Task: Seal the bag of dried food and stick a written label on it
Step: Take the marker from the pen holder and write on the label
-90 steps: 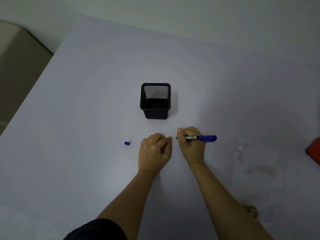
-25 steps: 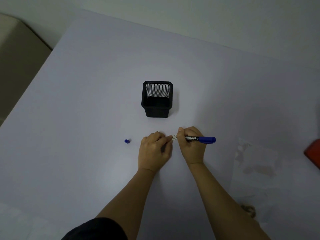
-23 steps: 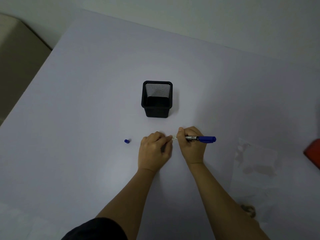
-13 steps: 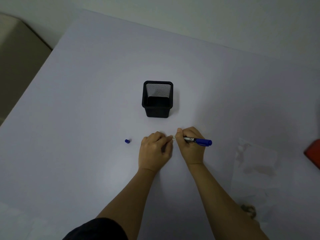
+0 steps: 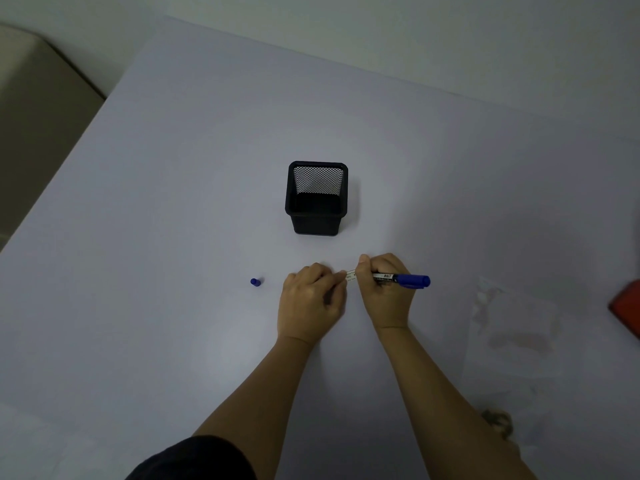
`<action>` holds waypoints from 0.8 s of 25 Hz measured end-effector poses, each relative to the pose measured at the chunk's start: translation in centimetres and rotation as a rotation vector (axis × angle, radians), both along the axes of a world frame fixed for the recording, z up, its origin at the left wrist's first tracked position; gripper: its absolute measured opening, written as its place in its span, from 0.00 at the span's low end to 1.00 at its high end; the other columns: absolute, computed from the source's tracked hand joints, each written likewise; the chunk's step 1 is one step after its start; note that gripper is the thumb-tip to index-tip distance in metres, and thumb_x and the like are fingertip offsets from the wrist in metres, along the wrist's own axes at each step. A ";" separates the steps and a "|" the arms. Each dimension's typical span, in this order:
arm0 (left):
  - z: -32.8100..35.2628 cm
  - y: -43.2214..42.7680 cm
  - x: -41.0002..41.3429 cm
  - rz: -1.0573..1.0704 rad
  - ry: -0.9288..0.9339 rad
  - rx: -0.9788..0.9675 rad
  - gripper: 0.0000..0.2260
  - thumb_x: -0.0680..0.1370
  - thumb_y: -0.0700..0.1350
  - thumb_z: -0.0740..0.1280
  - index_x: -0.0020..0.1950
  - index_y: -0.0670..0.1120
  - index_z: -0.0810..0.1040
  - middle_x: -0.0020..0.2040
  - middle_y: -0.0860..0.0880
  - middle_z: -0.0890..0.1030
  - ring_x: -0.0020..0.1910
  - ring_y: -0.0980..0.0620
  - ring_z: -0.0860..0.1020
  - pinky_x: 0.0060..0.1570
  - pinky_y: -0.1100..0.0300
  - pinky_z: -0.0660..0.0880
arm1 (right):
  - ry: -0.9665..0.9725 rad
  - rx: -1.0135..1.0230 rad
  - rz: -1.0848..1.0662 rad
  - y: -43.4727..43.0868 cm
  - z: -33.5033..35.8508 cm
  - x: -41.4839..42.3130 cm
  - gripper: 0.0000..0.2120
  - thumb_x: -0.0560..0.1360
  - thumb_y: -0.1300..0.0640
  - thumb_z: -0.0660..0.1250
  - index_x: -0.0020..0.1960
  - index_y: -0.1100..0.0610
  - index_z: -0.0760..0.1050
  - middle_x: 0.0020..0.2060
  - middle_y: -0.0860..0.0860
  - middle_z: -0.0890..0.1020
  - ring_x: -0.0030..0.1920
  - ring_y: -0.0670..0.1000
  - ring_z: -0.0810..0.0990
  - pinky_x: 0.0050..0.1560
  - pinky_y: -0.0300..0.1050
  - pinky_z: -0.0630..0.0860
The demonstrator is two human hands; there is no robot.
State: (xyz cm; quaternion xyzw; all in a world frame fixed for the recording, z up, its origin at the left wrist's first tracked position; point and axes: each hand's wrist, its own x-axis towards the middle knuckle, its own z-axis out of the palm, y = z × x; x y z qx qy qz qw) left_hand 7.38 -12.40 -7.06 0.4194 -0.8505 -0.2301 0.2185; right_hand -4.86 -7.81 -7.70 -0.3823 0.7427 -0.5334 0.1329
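Observation:
My right hand grips a blue marker that lies nearly level, its blue end pointing right and its tip hidden by my fingers. A small white label shows between my two hands on the table. My left hand has curled fingers pinching the label's left end. The marker's blue cap stands on the table to the left. A clear plastic bag with pale dried food lies flat at the right, away from both hands.
A black mesh pen holder stands just beyond my hands. A red object is cut off by the right edge. Some brown dried food lies by my right forearm. The pale table ends at the left beside a beige surface.
The marker's blue end dipped a little half a second ago and is back near level. Both hands and the label stay in the same spot.

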 end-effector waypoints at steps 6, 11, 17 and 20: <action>0.1 0.0 0.0 0.000 0.006 0.000 0.07 0.73 0.46 0.67 0.45 0.46 0.84 0.37 0.49 0.79 0.33 0.52 0.75 0.35 0.59 0.68 | 0.024 0.001 -0.008 0.0 0.0 0.0 0.19 0.74 0.56 0.62 0.28 0.65 0.70 0.25 0.56 0.74 0.31 0.46 0.69 0.36 0.24 0.67; 0.0 0.0 0.0 0.000 0.003 0.005 0.07 0.73 0.46 0.67 0.45 0.46 0.84 0.37 0.49 0.79 0.33 0.51 0.76 0.35 0.60 0.68 | 0.076 -0.003 0.007 0.1 0.2 0.1 0.19 0.74 0.56 0.62 0.27 0.64 0.70 0.24 0.56 0.74 0.31 0.45 0.69 0.35 0.23 0.68; 0.1 0.0 0.0 -0.005 -0.002 0.014 0.09 0.74 0.47 0.66 0.46 0.46 0.84 0.37 0.49 0.79 0.33 0.52 0.75 0.36 0.61 0.67 | 0.019 -0.009 -0.028 0.0 -0.1 0.0 0.19 0.74 0.56 0.62 0.27 0.65 0.70 0.25 0.57 0.74 0.30 0.50 0.70 0.34 0.26 0.68; 0.2 0.0 0.0 0.000 0.000 0.017 0.08 0.74 0.47 0.66 0.46 0.46 0.84 0.37 0.49 0.79 0.33 0.51 0.75 0.35 0.59 0.69 | 0.006 -0.014 -0.014 -0.1 -0.1 0.0 0.20 0.74 0.56 0.62 0.27 0.66 0.70 0.25 0.58 0.73 0.30 0.50 0.70 0.35 0.24 0.67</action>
